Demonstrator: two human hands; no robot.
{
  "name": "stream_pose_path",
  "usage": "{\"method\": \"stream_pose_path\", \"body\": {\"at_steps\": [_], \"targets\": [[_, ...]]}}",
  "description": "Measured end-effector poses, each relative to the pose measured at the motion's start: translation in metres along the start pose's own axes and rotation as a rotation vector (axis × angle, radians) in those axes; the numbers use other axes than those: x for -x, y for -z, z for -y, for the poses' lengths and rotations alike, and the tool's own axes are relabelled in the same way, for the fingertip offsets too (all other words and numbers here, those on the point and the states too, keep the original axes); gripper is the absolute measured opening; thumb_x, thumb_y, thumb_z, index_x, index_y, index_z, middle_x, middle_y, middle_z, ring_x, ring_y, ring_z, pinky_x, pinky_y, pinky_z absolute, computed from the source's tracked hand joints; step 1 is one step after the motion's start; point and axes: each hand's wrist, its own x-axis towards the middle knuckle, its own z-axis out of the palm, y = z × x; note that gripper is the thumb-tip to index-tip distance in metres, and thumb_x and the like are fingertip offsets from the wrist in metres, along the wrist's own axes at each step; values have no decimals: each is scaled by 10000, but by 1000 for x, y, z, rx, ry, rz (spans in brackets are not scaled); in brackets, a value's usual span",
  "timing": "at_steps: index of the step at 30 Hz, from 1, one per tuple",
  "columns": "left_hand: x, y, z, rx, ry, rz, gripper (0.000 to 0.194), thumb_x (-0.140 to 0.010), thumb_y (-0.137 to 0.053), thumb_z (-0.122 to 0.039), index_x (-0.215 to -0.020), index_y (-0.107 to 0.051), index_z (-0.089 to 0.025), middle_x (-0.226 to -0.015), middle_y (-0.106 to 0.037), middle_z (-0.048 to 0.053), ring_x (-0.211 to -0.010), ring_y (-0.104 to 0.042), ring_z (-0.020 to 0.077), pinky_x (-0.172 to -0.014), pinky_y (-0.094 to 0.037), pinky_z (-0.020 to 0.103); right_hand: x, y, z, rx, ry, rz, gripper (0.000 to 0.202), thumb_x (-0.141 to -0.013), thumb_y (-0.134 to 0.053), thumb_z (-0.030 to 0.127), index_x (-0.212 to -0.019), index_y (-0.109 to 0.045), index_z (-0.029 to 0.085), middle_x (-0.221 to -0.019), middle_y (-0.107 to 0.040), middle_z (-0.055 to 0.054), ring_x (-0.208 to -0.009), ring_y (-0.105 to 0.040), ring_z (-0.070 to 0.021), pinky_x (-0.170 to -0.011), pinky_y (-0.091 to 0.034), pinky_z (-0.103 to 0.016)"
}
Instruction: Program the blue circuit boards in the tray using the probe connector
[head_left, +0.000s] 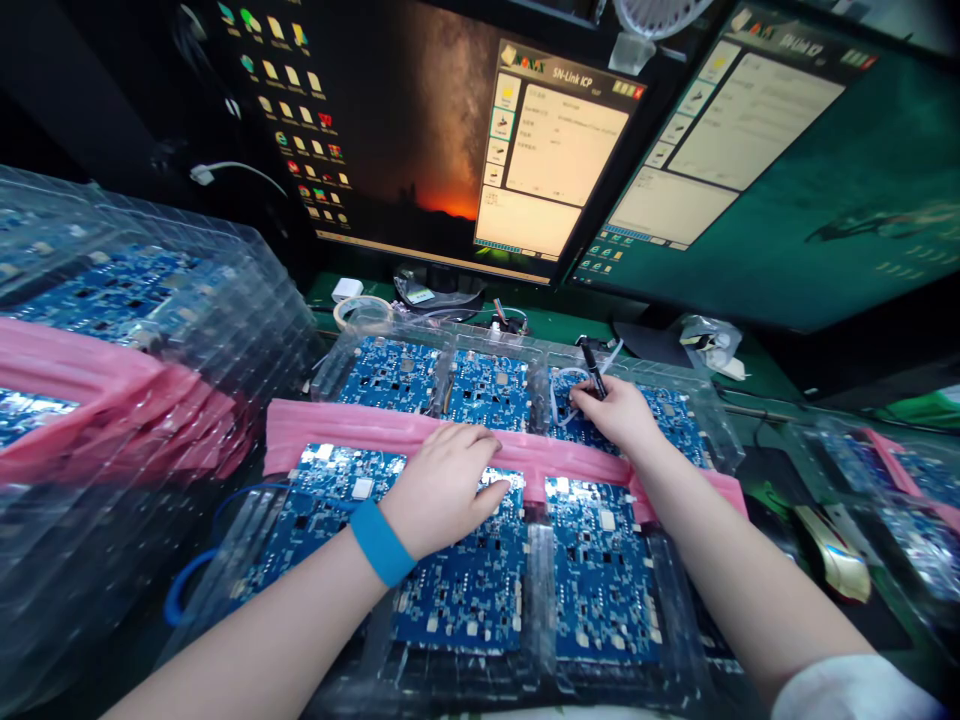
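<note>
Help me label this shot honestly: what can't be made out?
Head view, all:
Black pen-like tool: lower end hidden by the right hand.
Pink strip: partly covered by the left hand and right forearm.
Left monitor window: body text too small and blurred.
Tray stack at left: cut off by the left edge.
Right sleeve: cut off by the bottom edge.

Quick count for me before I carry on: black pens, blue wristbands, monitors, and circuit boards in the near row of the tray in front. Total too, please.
Black pen: 1
Blue wristband: 1
Monitors: 2
Near-row circuit boards: 3
Total: 7
</note>
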Motion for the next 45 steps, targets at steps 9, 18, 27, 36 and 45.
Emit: {"method": "stream_pose_path", "body": {"at_steps": [9,18,27,36,45], "targets": [[0,0,0,3,4,10,356,-799,-445,-364,-1065,-507,-136,-1095,-526,99,-1055,-432,240,-929,-332,418,2,2,5,18,5,15,246,-728,-487,372,-758,-594,152,-639,-566,-6,-552,-501,-124,-504,-356,-189],[1,-1,0,0,-5,-2,341,-802,-435,-368,-1059,-502,-154,-1089,-531,88,-1050,-437,235,-923,-338,416,2,4,5,83,40,28,201,-724,-511,343,-702,-593,161,-605,-552,9,-553,-500,-125,-498,-330,-192],[0,0,0,-3,-9,-6,319,-798,-440,-364,-1035,-507,-161,-1083,-532,86,-1040,-447,233,-911,-347,412,-3,0,2,128,67,71,162,-750,-544,315,-776,-617,172,-643,-571,5,-590,-527,-131,-525,-349,-191],[-2,0,1,-14,3,25,340,-801,-426,-383,-1047,-507,-161,-1086,-537,85,-1044,-451,237,-905,-355,409,0,-2,5,250,115,102,132,-765,-548,289,-790,-612,176,-699,-579,-8,-639,-534,-140,-547,-339,-188],[-1,1,2,12,10,-7,317,-787,-454,-359,-1024,-513,-158,-1082,-536,96,-1026,-466,237,-890,-373,413,-4,-3,12,328,134,119,130,-753,-565,297,-739,-603,174,-656,-568,-15,-617,-528,-148,-498,-306,-191]]}}
